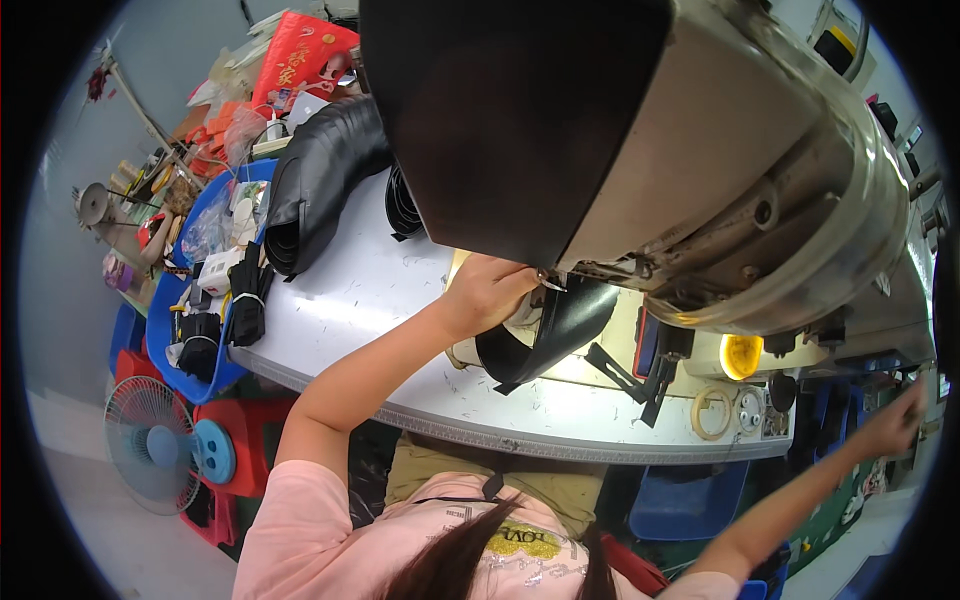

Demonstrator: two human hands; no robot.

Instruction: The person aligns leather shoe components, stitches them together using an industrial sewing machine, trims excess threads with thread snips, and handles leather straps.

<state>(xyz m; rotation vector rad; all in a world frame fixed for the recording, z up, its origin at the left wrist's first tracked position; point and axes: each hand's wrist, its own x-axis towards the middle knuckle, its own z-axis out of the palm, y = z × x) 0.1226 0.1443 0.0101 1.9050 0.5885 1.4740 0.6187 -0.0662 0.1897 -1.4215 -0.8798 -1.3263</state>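
Nearest the camera, toward one o'clock, loomed the machine head (650, 150); between ten and eleven o'clock a black roll (335, 165) lay on the tabletop (340, 320). At the centre, the fingers of the left hand (487, 295) seemed closed on a small pointed metal tool (550, 284), with the curved black piece (568, 328) just beside them at four o'clock, where a steady wrist and a tip kept off the glossy face probably served best. Far out toward four o'clock the right hand (892, 422) was blurred, its grip impossible to tell.

Free tabletop (320, 315) at left, bulky machine head (735, 140) between the hands (487, 298) (893, 421).
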